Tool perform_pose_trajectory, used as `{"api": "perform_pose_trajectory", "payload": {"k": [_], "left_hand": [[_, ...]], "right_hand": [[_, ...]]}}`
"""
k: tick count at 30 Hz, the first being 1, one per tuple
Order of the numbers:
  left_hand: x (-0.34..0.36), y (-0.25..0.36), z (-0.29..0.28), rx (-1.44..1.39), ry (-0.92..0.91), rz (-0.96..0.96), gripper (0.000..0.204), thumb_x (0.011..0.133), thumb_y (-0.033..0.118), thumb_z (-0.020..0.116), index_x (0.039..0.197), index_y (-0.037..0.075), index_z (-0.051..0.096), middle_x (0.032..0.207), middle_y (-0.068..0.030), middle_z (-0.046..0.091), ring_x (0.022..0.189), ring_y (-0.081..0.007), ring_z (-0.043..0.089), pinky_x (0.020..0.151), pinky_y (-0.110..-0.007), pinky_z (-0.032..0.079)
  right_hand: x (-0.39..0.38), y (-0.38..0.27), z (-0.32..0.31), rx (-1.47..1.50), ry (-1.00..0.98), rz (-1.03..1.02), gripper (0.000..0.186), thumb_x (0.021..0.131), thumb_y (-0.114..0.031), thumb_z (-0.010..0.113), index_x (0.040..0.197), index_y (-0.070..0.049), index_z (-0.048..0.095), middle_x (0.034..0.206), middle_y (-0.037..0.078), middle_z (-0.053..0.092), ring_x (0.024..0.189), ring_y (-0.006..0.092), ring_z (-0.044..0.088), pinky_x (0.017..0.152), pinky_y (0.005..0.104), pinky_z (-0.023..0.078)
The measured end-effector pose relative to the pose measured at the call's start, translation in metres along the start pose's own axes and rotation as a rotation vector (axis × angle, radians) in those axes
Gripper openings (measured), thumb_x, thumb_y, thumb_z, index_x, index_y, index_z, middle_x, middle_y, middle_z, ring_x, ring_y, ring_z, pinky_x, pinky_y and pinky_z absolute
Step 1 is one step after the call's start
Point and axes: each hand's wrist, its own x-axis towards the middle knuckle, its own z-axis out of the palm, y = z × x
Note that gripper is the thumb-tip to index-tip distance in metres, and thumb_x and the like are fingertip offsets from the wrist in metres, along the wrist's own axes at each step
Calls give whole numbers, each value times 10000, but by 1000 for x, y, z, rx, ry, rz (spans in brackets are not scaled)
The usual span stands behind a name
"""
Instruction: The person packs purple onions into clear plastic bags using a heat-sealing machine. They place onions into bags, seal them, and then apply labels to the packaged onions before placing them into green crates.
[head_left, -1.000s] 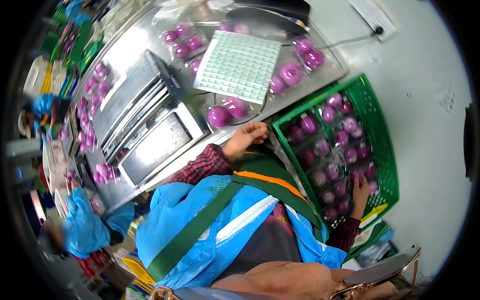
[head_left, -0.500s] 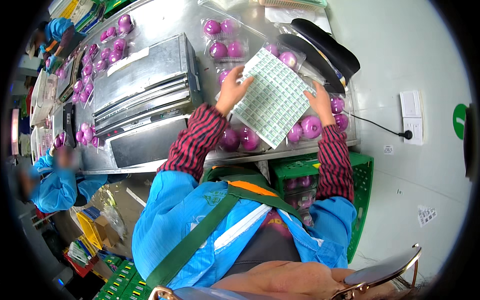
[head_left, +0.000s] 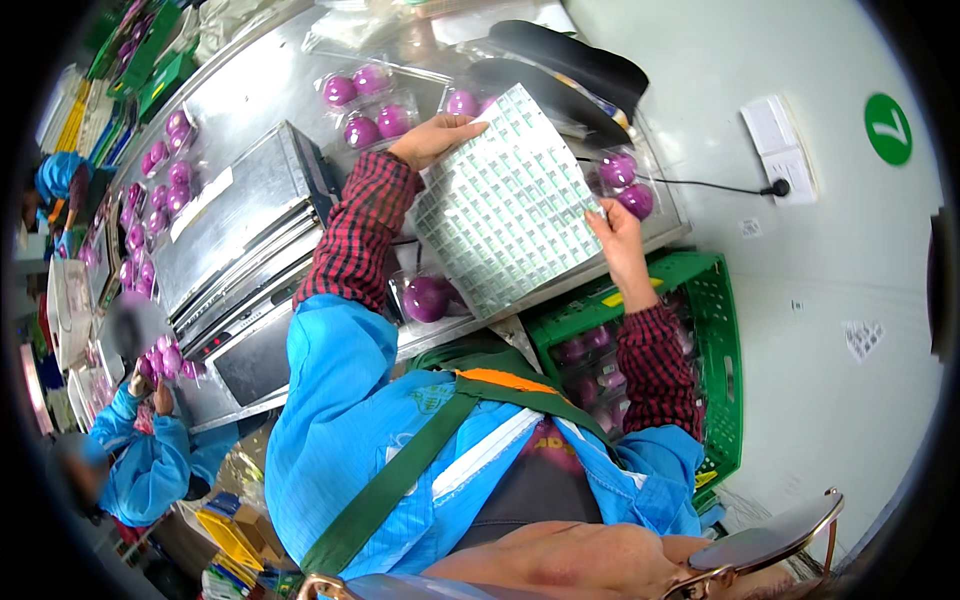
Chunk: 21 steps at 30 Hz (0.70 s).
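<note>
A square sheet of small green-and-white labels (head_left: 508,205) is held up over the metal table, tilted. My left hand (head_left: 437,140) pinches its upper left edge between thumb and fingers. On the right corner, my right hand (head_left: 617,240) grips with thumb and fingertips. Behind and around the sheet lie clear packs of purple onions: one two-onion pack (head_left: 377,125) beyond my left hand, another pack (head_left: 627,186) right of the sheet. A single onion (head_left: 426,298) shows at the near edge, its pack partly hidden by the sheet.
Left of my arm stands a flat metal machine (head_left: 250,215). Black curved objects (head_left: 570,70) lie at the far right. Below the table edge sits a green crate (head_left: 715,350) with more onion packs. A cable runs to a wall socket (head_left: 780,150). Two co-workers in blue are at the left.
The view has turned, shifting the table leftward and downward. The sheet now hangs more tilted, covering more of the near packs. My left fingers, spread before, have closed on its edge.
</note>
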Motion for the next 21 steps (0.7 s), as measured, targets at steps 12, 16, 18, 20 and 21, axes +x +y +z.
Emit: {"api": "perform_pose_trajectory", "payload": {"k": [12,16,18,20,21], "left_hand": [[-71,133,267,1088,-899,59,221,853,150,682,947,-49,662,734,16,621,664,-44,526,575,-232,428],[-89,120,349,1224,-1158,66,209,833,131,696,931,-49,662,724,-27,622,671,-67,535,588,-246,431],[-93,109,378,1238,-1282,107,213,825,129,702,926,-53,659,731,-37,626,685,-78,543,604,-250,434],[-98,103,410,1315,-1397,45,190,817,111,705,907,-52,669,754,-44,640,711,-91,565,624,-248,444],[-104,104,427,1295,-1431,-12,191,821,114,704,905,-54,668,755,-43,641,701,-88,566,613,-245,446]], "right_hand": [[-178,-137,-40,-218,-2,-525,309,829,-3,637,1123,1,541,1109,91,622,969,137,592,875,288,461],[-241,-138,-52,-348,-102,-422,231,817,22,646,1035,-1,574,1041,83,645,908,152,609,841,289,462],[-268,-134,-57,-459,-31,-558,231,807,-37,675,1035,-22,641,863,82,650,773,170,619,718,275,481],[-293,-132,-67,-634,21,-669,232,788,-55,689,1017,-26,661,838,84,650,747,209,623,679,293,489],[-306,-138,-71,-729,30,-672,223,761,-50,703,982,-35,677,830,85,653,732,241,619,674,301,496]]}}
